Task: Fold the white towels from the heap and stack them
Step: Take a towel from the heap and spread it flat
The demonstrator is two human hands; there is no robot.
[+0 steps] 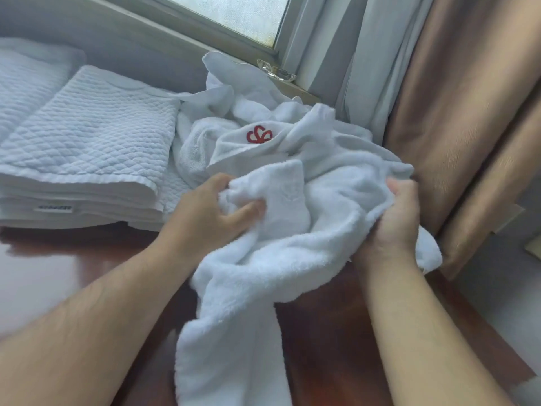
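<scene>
A crumpled white terry towel (292, 247) hangs between my hands over the dark wooden table (58, 259), its lower end trailing toward the near edge. My left hand (210, 212) grips a bunched fold at the towel's left side. My right hand (395, 218) clutches its right edge. Behind the towel lies the heap of white towels (263, 112), one showing a red embroidered logo (259, 135). A stack of folded quilted white towels (87, 148) sits at the left of the table.
A second pile of quilted white cloth (26, 80) lies at the far left. A window frame (281, 39) and sill run behind the heap. Grey and tan curtains (453, 112) hang close at the right, touching the towel area.
</scene>
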